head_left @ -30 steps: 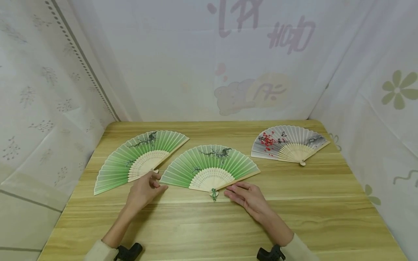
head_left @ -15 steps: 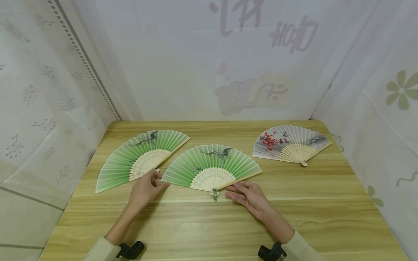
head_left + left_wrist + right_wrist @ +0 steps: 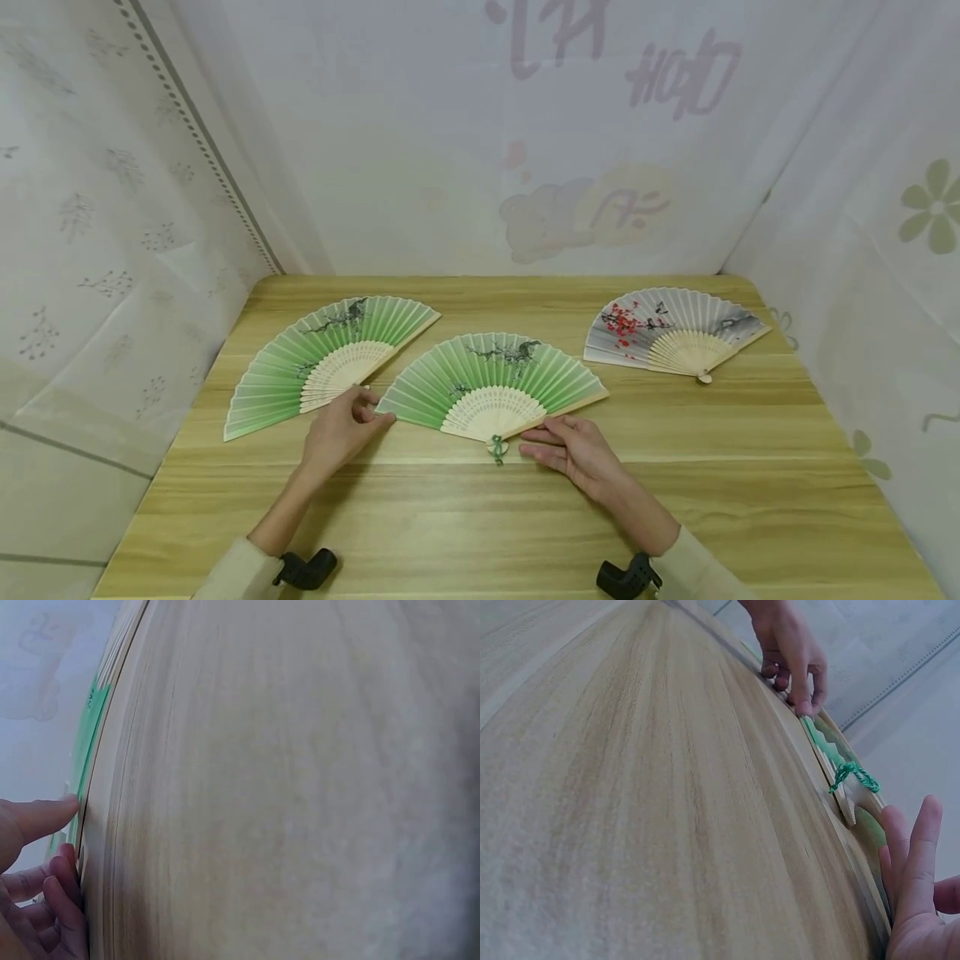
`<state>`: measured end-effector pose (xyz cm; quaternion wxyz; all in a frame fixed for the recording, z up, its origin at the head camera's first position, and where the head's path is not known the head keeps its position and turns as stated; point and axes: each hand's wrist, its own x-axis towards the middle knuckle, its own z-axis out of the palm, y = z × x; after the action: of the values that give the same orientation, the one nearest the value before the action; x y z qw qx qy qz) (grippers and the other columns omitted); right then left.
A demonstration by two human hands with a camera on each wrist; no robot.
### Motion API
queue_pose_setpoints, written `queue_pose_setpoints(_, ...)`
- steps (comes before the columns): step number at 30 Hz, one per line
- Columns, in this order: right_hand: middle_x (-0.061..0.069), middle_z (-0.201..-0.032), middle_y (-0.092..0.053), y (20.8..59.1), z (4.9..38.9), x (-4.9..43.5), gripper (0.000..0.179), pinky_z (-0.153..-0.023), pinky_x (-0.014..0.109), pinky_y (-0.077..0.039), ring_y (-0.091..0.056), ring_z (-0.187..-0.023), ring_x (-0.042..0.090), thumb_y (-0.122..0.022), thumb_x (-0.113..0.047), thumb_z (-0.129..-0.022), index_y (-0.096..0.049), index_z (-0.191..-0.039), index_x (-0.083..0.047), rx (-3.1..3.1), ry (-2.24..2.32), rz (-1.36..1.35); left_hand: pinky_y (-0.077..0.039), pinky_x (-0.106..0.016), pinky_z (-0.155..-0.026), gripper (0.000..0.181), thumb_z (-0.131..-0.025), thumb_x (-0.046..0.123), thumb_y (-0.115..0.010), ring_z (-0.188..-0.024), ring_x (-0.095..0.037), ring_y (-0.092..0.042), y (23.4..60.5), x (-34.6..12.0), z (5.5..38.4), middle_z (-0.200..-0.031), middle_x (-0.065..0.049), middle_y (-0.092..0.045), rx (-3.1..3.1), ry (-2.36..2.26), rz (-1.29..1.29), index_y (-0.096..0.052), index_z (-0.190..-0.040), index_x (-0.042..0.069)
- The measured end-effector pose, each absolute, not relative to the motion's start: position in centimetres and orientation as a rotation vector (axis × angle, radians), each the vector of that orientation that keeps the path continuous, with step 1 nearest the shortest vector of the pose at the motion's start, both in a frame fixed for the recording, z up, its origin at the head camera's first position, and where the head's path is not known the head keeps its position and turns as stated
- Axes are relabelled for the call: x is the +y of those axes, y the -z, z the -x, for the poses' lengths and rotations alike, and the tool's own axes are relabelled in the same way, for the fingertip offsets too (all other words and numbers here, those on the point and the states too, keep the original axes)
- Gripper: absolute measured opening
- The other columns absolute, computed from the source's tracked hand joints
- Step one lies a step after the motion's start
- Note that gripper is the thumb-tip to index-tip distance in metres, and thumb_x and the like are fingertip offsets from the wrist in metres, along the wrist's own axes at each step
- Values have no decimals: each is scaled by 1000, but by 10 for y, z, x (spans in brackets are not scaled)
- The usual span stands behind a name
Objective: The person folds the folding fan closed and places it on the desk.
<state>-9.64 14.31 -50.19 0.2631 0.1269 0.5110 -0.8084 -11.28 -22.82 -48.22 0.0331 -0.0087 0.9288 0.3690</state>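
Observation:
An open green folding fan [image 3: 498, 387] with a dark branch print and a knotted green cord [image 3: 853, 778] lies spread on the table in the middle. Its left corner is between the thumb and curled index finger of my left hand [image 3: 335, 432], which pinches it. Fingers of my right hand [image 3: 581, 454] are fairly straight and touch the lower right stick near the pivot. A second spread green fan [image 3: 330, 358] lies behind and left, its pivot partly hidden by my left hand. At the back right rests a grey fan [image 3: 678, 329] with red blossoms, untouched.
The wooden table [image 3: 465, 525] has rounded back corners. White printed cloth [image 3: 405, 150] hangs behind it and along both sides. Each wrist wears a black device [image 3: 307, 569] near the sleeve.
The head view has drifted slightly, so everything sits a little farther right in it. Hands and fans otherwise keep the same places relative to one another.

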Motion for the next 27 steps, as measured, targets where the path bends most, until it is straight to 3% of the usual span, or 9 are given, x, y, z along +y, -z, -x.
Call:
queue_pose_setpoints(15, 24, -113, -69, 504, 95, 143, 26, -75, 25, -58, -73, -95, 26, -41, -13, -112, -47, -120, 12, 1399, 2188, -336, -42, -35, -58, 31, -90, 26, -81, -66, -17, -54, 481, -229, 114, -77, 0, -60, 2859, -1067, -28, -63, -102, 4)
queue_pose_setpoints(27, 24, -113, -69, 502, 94, 144, 29, -75, 25, -58, -73, -94, 26, -43, -12, -111, -45, -126, 12, 1379, 2207, -372, -39, -35, -60, 28, -90, 26, -81, -68, -17, -50, 483, -231, 112, -77, 2, -56, 2892, -1101, -117, -60, -97, 8)
